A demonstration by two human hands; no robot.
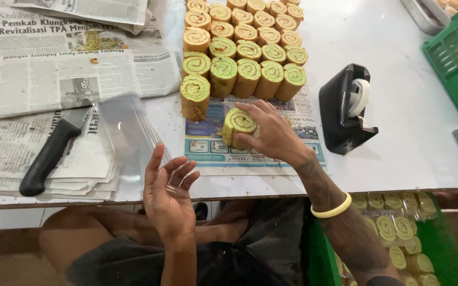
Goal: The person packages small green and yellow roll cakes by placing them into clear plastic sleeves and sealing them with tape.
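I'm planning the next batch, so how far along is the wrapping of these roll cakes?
Done: wrapped rolls already fill the green crate beside the person's knee. In hand: the right hand has a grip on one roll cake slice, and the left hand is open below the clear plastic sheets. Left: several rows of unwrapped slices stand on the table.
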